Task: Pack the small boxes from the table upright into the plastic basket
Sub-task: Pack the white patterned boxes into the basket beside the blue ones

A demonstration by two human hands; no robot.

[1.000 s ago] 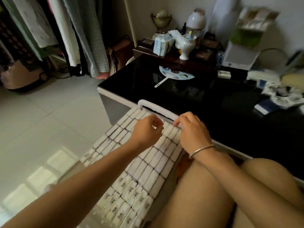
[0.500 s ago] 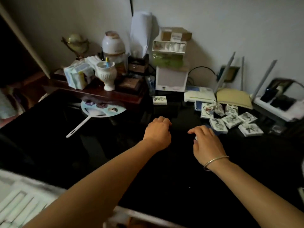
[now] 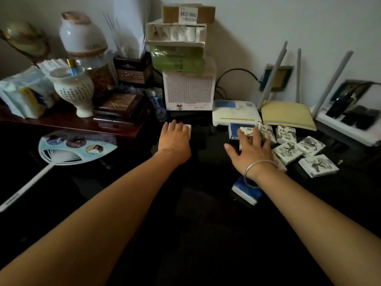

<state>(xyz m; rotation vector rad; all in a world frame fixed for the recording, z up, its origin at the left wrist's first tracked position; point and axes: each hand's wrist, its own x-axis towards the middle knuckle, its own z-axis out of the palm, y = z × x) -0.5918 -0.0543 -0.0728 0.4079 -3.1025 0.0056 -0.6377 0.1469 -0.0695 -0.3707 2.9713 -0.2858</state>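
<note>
Left hand (image 3: 174, 139), right hand (image 3: 250, 151) now on boxes (image 3: 287, 152), carton (image 3: 171, 15) labelled "0822 0062"

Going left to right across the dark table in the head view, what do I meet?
Fan → left hand → right hand → rightmost patterned box.

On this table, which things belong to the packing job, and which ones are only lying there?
Belong to the job:
- single small box, under the left hand
- small patterned boxes, with the right hand spread over them
- plastic basket: not in view

Only lying about:
- paper fan
- white vase
- yellow envelope
- stacked cartons
</note>
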